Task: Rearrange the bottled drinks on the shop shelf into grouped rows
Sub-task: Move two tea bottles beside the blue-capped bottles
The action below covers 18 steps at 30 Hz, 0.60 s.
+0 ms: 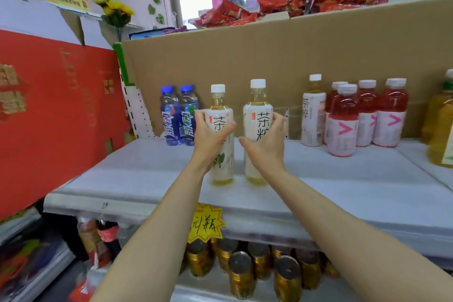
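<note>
Right, head view: my left hand (210, 137) is wrapped around a white-labelled tea bottle (221, 154), fingers closed over its label, and my right hand (266, 141) grips a second tea bottle (257, 115) just beside it. Both stand upright near the middle of the white shelf (343, 191), side by side, not quite touching. Behind and to the left, two blue bottles (179, 115) sit close together against the cardboard backing (269, 56). Off to the right, a third tea bottle (312, 115) stands next to a cluster of red drink bottles (367, 115), and beyond those a yellow drink bottle (440, 125) at the edge. Below the shelf lip I see gold cans (245, 274) and a yellow starburst tag (207, 224).
</note>
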### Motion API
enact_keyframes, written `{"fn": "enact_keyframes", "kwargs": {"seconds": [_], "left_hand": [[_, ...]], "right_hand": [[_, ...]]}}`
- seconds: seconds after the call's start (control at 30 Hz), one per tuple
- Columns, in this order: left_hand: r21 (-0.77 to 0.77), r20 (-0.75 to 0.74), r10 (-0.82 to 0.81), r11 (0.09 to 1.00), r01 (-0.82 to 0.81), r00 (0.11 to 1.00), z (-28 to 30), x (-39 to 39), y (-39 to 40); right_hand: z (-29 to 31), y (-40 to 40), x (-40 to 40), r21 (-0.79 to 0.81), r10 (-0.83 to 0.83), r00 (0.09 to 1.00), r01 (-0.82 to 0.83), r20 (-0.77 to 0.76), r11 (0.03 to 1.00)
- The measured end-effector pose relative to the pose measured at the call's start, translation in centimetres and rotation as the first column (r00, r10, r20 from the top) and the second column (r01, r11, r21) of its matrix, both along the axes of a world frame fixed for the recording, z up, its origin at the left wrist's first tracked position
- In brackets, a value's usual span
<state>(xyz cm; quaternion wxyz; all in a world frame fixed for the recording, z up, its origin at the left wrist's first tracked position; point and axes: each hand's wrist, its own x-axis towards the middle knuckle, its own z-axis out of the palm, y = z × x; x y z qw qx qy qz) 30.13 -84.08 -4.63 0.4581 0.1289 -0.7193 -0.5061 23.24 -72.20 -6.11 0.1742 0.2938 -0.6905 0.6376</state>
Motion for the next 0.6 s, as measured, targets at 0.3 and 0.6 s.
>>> {"fn": "enact_keyframes", "kwargs": {"seconds": [0.3,0.6], "left_hand": [[-0.005,0.098,-0.098,0.995,0.099,0.99,-0.2,-3.9,-9.5],[-0.203,0.572,0.203,0.974,-0.103,0.795,-4.7,-4.7,-14.4]], "right_hand": [[-0.4,-9.6,-2.8,0.11,-0.1,0.995,0.1,-0.003,0.989],[-1.2,-11.6,-5.9,0.403,-0.211,0.971,0.15,0.112,0.903]]}}
